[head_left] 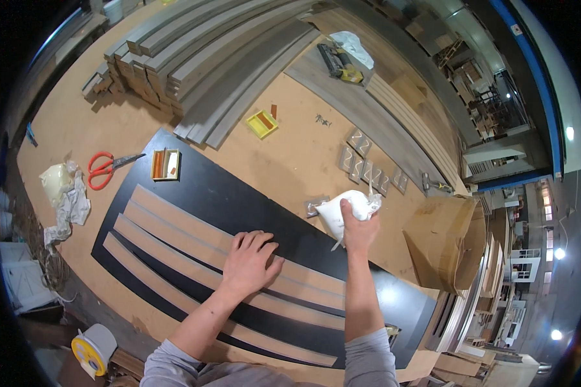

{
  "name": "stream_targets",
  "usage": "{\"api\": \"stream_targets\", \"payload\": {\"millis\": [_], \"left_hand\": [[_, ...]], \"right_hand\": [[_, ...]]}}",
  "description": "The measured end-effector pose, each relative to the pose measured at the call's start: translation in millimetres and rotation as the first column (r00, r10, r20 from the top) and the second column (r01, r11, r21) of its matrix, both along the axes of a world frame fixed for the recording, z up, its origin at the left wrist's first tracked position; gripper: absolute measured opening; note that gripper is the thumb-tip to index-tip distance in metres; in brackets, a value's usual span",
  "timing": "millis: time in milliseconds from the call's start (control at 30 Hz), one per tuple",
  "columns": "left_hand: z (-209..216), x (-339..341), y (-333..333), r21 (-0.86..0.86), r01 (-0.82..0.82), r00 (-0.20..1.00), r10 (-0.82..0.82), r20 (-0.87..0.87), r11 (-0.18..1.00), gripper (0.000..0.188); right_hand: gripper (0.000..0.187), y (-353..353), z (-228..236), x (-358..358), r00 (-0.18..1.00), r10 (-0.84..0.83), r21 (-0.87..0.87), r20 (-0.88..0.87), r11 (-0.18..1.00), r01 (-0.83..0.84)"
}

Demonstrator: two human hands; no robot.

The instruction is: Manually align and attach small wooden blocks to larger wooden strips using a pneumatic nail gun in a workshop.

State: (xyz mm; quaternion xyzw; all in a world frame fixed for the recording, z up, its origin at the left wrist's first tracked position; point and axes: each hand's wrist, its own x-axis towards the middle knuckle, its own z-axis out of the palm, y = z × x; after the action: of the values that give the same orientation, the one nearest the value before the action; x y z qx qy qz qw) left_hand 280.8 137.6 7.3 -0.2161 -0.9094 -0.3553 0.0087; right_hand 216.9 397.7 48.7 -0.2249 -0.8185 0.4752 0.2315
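Note:
My left hand (250, 263) lies on several long tan strips (206, 271) with grey edges, its fingers stretched out and holding nothing. The strips are side by side on a black board (239, 200), with dark gaps between some of them. To the right, my right hand (360, 226) is wrapped round a plump white plastic bag (339, 209), held over the board's far edge. The bag's gathered clear end sticks up above my fingers, and a narrow tip points down on its near side. What fills it cannot be made out beyond its white colour.
Red-handled scissors (103, 171) and a small open box (166, 164) are at the left. Stacked grey boards (174, 58) fill the far left. Farther off are a yellow tray (262, 124), a nail gun (342, 64), small packets (368, 171) and a hammer (432, 184). A cardboard box (442, 238) stands right.

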Motion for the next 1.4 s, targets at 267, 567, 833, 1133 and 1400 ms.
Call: {"api": "stream_targets", "payload": {"millis": [267,567,833,1133,1400], "left_hand": [[0,0,2,0.027,0.001,1.0,-0.001,-0.003,1.0,0.036],[9,17,-1,0.187,-0.011,0.999,0.003,0.04,0.982,0.051],[64,49,4,0.631,-0.47,0.707,-0.165,0.687,0.617,0.074],[8,-11,-234,0.565,-0.773,0.483,0.846,0.227,0.289,0.051],[-15,4,-357,0.261,-0.909,0.387,0.89,0.24,0.325,0.057]], "right_hand": [[0.054,1,-9,9,0.997,0.066,0.158,0.042,0.985,-0.072],[0.053,-31,14,82,0.933,-0.359,-0.914,-0.029,0.387,0.12],[0.084,-90,-14,133,0.914,0.357,-0.768,-0.192,0.525,-0.367],[0.084,4,-50,52,0.952,0.137,-0.122,0.274,0.987,-0.107],[0.106,-40,-60,15,0.845,-0.263,0.597,0.466,0.798,-0.081]]}}
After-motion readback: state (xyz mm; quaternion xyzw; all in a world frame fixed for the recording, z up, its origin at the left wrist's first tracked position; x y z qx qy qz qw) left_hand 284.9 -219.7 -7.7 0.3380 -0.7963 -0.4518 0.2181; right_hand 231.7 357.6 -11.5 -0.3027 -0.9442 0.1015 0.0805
